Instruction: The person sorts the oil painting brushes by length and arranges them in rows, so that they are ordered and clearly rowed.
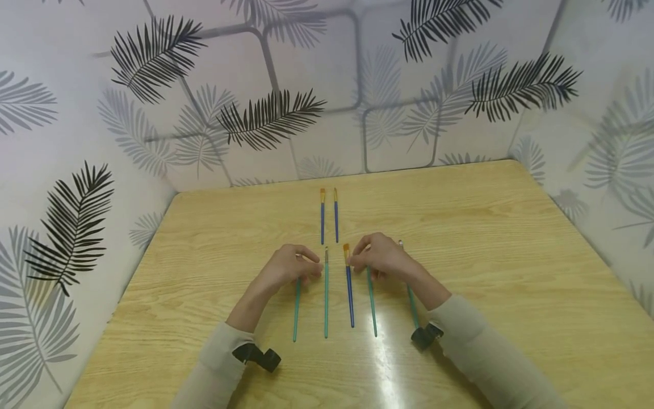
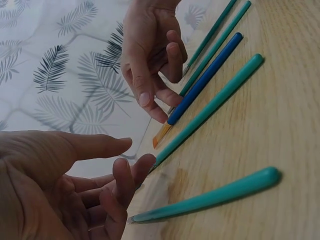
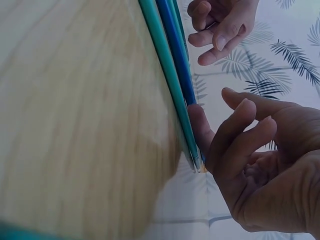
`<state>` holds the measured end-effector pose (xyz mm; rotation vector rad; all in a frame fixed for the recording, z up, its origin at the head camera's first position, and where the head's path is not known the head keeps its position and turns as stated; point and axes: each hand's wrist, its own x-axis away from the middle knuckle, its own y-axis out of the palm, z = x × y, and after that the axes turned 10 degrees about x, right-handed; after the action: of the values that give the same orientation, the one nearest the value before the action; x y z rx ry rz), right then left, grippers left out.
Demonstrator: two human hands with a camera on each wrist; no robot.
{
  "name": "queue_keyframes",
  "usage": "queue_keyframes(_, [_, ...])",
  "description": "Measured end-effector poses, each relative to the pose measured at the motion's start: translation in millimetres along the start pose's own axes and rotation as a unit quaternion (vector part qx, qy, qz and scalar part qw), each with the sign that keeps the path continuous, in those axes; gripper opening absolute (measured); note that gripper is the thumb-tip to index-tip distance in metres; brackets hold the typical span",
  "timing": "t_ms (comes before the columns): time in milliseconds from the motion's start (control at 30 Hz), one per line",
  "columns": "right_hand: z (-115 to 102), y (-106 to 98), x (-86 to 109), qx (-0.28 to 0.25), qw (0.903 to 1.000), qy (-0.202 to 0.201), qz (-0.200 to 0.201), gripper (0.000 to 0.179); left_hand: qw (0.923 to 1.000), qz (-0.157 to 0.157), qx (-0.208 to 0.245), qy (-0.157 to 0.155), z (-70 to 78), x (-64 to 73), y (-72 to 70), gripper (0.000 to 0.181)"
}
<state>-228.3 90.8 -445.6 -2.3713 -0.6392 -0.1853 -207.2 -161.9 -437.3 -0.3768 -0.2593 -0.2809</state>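
Several paintbrushes lie side by side on the table. My left hand [image 1: 286, 266] hovers over a teal paintbrush [image 1: 297, 312], hiding its bristle end. A second teal paintbrush [image 1: 326, 301] lies just beyond its fingertips. In the left wrist view this hand's thumb and fingers are apart, loosely bent, with nothing between them. My right hand [image 1: 380, 254] is over the upper end of another teal paintbrush [image 1: 372, 307]. Its fingertips are at the bristle end of a blue paintbrush [image 1: 349, 295], touching or very near it. The right wrist view shows its thumb apart from loosely bent fingers.
Two more blue paintbrushes, one flat [image 1: 322, 221] and one thin [image 1: 336, 221], lie farther back, bristles toward the wall. A teal paintbrush [image 1: 413, 304] lies under the right forearm. Leaf-patterned wall covering [image 1: 317, 62] stands behind the wooden table [image 1: 485, 227].
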Motion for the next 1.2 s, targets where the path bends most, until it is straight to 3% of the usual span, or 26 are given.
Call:
queue_keyframes(433, [-1.4, 4.1, 3.2, 0.002, 0.9994, -0.008, -0.033, 0.033, 0.9996, -0.023, -0.016, -0.005, -3.1, 0.5, 5.2, 0.035])
queue_keyframes(967, [-6.9, 10.3, 5.3, 0.039, 0.9985, -0.003, -0.038, 0.035, 0.9983, -0.016, -0.053, -0.019, -0.9, 1.6, 13.6, 0.042])
queue_keyframes(1200, [-8.1, 13.6, 5.1, 0.054, 0.9975, -0.022, -0.039, 0.037, 0.9964, -0.005, -0.083, -0.014, -0.6, -0.9, 18.6, 0.047])
